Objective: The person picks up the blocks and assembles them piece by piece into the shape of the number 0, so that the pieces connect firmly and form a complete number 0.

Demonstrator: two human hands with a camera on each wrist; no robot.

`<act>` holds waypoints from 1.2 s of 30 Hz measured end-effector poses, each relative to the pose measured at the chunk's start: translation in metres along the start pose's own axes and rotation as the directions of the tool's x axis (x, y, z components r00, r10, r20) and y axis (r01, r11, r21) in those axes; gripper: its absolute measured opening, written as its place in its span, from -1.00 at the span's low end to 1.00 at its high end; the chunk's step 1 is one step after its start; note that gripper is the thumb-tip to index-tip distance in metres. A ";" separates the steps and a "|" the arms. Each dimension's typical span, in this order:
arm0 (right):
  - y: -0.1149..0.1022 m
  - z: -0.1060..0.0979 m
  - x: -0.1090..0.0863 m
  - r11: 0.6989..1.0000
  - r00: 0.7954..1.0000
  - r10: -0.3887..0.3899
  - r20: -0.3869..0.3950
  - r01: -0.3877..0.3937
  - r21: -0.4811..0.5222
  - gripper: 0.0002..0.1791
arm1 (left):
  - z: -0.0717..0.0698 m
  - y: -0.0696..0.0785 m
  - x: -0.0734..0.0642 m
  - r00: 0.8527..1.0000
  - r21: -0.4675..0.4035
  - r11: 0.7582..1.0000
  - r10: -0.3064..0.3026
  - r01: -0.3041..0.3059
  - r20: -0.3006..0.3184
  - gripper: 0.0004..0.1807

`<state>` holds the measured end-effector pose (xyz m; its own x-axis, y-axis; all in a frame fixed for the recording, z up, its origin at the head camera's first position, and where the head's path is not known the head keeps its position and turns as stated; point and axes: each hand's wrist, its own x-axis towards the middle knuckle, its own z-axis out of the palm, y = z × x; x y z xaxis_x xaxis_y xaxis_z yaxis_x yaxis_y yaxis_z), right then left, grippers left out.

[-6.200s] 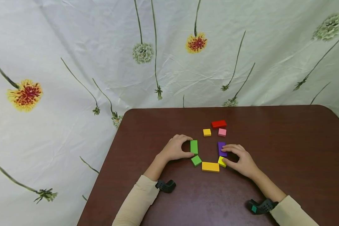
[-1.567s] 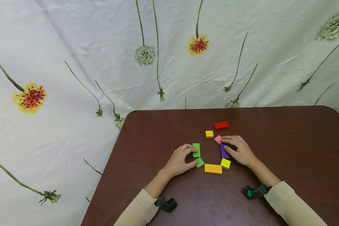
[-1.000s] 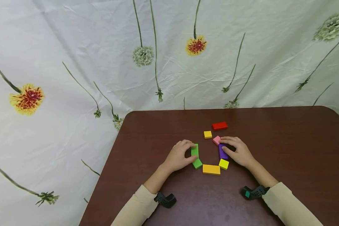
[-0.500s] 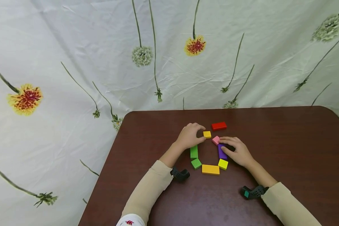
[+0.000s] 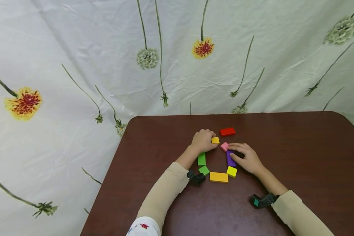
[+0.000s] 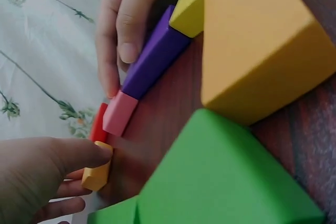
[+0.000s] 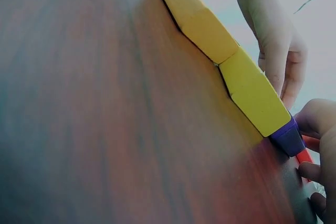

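Note:
My left hand pinches a small orange-yellow block between thumb and fingers, at the upper left of a ring of coloured blocks. In the left wrist view the thumb lies along that block. My right hand rests at the ring's right side, its fingertips touching a tilted pink block and its thumb at the long purple block. The pink block meets the purple one's far end, and a bright yellow block meets the near end. The right palm is partly cut off in the right wrist view.
A long green block, partly behind the left hand, and a small green block form the left side. A long orange block lies at the near side. A red block lies farthest back on the brown table, before a flowered cloth.
The left hand has gone from the green blocks to the small orange-yellow block and taken hold of it. The right hand, earlier at the bright yellow block, has since tilted the pink block against the purple one.

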<state>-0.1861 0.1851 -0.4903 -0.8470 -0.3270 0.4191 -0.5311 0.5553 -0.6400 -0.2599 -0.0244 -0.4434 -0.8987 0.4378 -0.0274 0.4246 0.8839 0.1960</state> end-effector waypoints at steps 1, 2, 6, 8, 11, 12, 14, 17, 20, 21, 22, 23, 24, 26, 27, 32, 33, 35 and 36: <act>0.000 0.000 0.000 1.000 1.000 0.000 0.000 0.000 0.000 -0.65 | 0.001 0.000 0.000 1.000 0.005 1.000 -0.005 0.005 0.003 -0.55; 0.000 0.001 0.000 1.000 1.000 0.000 0.000 0.000 0.000 -0.65 | 0.002 0.000 0.001 1.000 0.009 1.000 -0.008 0.008 0.002 -0.56; 0.001 0.000 0.000 1.000 1.000 0.003 0.002 -0.003 0.002 -0.65 | 0.004 -0.001 0.000 1.000 0.005 1.000 -0.017 0.017 -0.019 -0.60; 0.000 0.000 0.000 1.000 1.000 0.008 0.004 -0.008 0.003 -0.65 | 0.004 -0.003 -0.002 0.999 -0.007 1.000 -0.024 0.024 -0.040 -0.62; -0.001 0.000 0.000 1.000 1.000 0.013 0.004 -0.013 0.000 -0.65 | 0.002 -0.005 -0.007 0.997 -0.024 0.999 -0.036 0.035 -0.074 -0.64; -0.001 0.000 0.000 1.000 1.000 0.014 0.003 -0.014 0.000 -0.64 | 0.002 -0.005 -0.009 0.996 -0.028 0.999 -0.040 0.038 -0.083 -0.64; -0.001 0.000 0.000 1.000 1.000 0.014 0.002 -0.014 -0.002 -0.64 | 0.001 -0.007 -0.013 0.994 -0.031 0.998 -0.050 0.047 -0.096 -0.65; 0.000 0.000 0.000 1.000 1.000 0.012 0.000 -0.012 -0.001 -0.65 | 0.000 -0.009 -0.019 0.992 -0.036 0.998 -0.063 0.059 -0.108 -0.65; 0.000 0.001 -0.001 1.000 1.000 0.011 -0.001 -0.011 -0.001 -0.65 | 0.000 -0.012 -0.024 0.989 -0.048 0.995 -0.088 0.082 -0.122 -0.64; 0.000 0.001 -0.001 1.000 1.000 0.010 -0.001 -0.010 0.000 -0.65 | 0.000 -0.013 -0.025 0.987 -0.053 0.994 -0.099 0.093 -0.126 -0.64; 0.000 0.001 -0.001 1.000 1.000 0.009 0.000 -0.009 0.001 -0.65 | 0.000 -0.015 -0.026 0.985 -0.059 0.993 -0.110 0.103 -0.130 -0.64; 0.000 0.001 -0.001 1.000 1.000 0.008 0.001 -0.008 0.000 -0.65 | 0.001 -0.016 -0.027 0.983 -0.068 0.991 -0.122 0.114 -0.134 -0.65; 0.000 0.001 -0.001 1.000 1.000 0.008 0.001 -0.008 0.001 -0.65 | 0.002 -0.017 -0.028 0.981 -0.076 0.989 -0.133 0.124 -0.137 -0.65; 0.000 0.001 -0.001 1.000 1.000 0.007 0.001 -0.007 0.000 -0.65 | 0.003 -0.019 -0.029 0.979 -0.090 0.986 -0.151 0.139 -0.141 -0.66; 0.000 0.001 -0.001 1.000 1.000 0.008 0.001 -0.008 0.002 -0.65 | 0.004 -0.020 -0.030 0.978 -0.094 0.985 -0.157 0.145 -0.140 -0.67; -0.001 0.001 -0.001 1.000 1.000 0.011 0.000 -0.011 -0.003 -0.65 | 0.006 -0.021 -0.032 0.974 -0.110 0.979 -0.183 0.169 -0.131 -0.68; -0.001 0.001 -0.001 1.000 1.000 0.012 0.001 -0.012 -0.003 -0.65 | 0.006 -0.021 -0.033 0.974 -0.113 0.978 -0.187 0.173 -0.130 -0.68; 0.000 0.001 -0.001 1.000 1.000 0.019 0.003 -0.019 -0.004 -0.64 | 0.005 -0.020 -0.034 0.972 -0.115 0.977 -0.195 0.180 -0.128 -0.68; 0.000 0.001 -0.001 1.000 1.000 0.021 0.004 -0.021 -0.006 -0.64 | 0.005 -0.020 -0.034 0.972 -0.113 0.977 -0.197 0.183 -0.129 -0.68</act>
<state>-0.1852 0.1846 -0.4915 -0.8582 -0.3184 0.4026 -0.5129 0.5664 -0.6451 -0.2372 -0.0560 -0.4516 -0.9711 0.2306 0.0610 0.2382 0.9247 0.2969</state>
